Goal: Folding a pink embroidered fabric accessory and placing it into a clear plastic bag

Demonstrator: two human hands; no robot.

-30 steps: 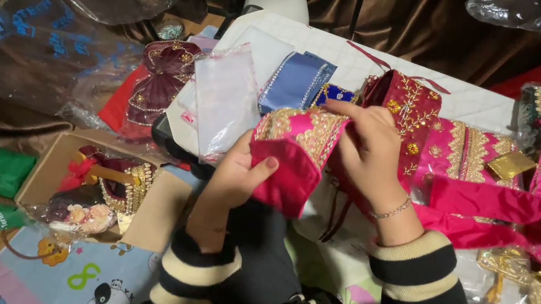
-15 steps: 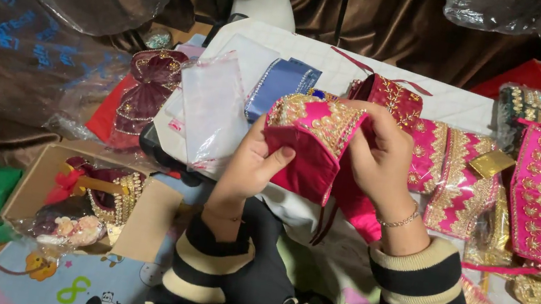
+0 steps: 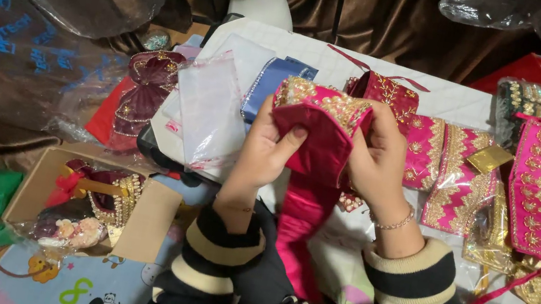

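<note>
We've got L hand (image 3: pixel 264 147) and R hand (image 3: pixel 374 158), both grips pinching pink satin pouch (image 3: pixel 320 134) w/ beaded gold rim; its lower end hidden btw striped sleeves (image 3: pixel 407 296).

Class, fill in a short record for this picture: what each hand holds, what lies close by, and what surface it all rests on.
Left hand: grips the pink embroidered band, thumb on its front
Right hand: holds the band's other side
Band's tail: hangs down between the striped sleeves
Nearby left: clear plastic bag, blue trim
Nearby right: packaged pink and gold trims
Surface: white table
</note>
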